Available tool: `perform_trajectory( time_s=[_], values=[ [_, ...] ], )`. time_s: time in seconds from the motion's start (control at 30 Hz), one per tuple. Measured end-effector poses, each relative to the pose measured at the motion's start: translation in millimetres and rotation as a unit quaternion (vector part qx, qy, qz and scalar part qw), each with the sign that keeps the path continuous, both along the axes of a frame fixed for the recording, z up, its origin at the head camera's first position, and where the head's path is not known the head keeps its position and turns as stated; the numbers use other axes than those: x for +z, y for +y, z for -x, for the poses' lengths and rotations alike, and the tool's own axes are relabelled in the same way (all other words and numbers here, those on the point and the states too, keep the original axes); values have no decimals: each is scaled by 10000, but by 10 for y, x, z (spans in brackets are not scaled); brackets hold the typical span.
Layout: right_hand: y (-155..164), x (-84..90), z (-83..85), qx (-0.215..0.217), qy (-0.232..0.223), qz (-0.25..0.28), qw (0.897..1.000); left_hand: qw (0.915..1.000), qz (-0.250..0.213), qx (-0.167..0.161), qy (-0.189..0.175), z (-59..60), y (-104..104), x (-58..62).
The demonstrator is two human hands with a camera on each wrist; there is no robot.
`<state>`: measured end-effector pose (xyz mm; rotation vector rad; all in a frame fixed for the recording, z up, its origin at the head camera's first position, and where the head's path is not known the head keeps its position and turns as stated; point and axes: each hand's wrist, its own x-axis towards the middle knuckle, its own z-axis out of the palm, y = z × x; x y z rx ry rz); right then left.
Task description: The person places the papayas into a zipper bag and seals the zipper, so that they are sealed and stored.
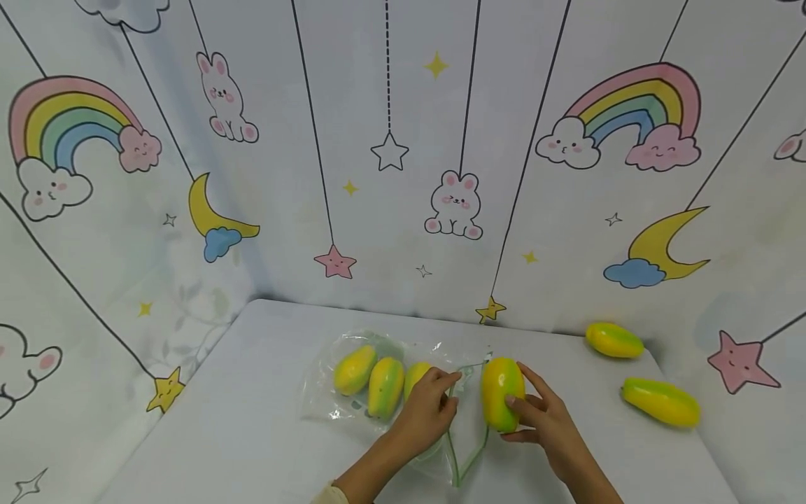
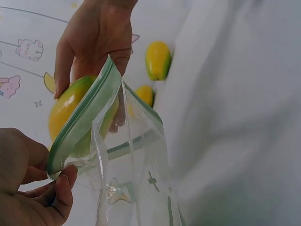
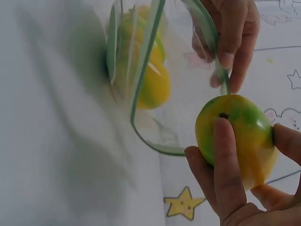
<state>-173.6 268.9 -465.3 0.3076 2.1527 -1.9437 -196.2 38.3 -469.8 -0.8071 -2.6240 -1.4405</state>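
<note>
A clear zip bag with a green-edged mouth lies on the table, three yellow-green papayas showing inside it. My left hand pinches the bag's green rim between thumb and fingers, and the mouth gapes toward the right. Another papaya is in the grip of my right hand, thumb on one side and fingers on the other. It is right at the bag's open mouth, partly behind the clear plastic in the left wrist view. Its dark stem end shows in the right wrist view.
Two loose papayas lie at the table's right side, one at the back edge and one nearer. A white table bears everything. Behind it hangs a pale backdrop with rainbows, rabbits, moons and stars.
</note>
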Motion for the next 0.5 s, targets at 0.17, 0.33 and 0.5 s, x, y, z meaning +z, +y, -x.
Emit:
perform_trajectory(
  time_s=[0.17, 0.33, 0.5],
  values=[
    [-195, -67, -37, 627, 13, 13, 9980, 9998, 15, 39, -171, -14, 11, 5],
    [-309, -141, -39, 799, -113, -130, 9967, 9990, 331, 23, -289, -21, 32, 11],
    [-396, -197, 3, 1029, -202, -198, 9943, 9987, 492, -102, -102, -41, 55, 48]
  ],
)
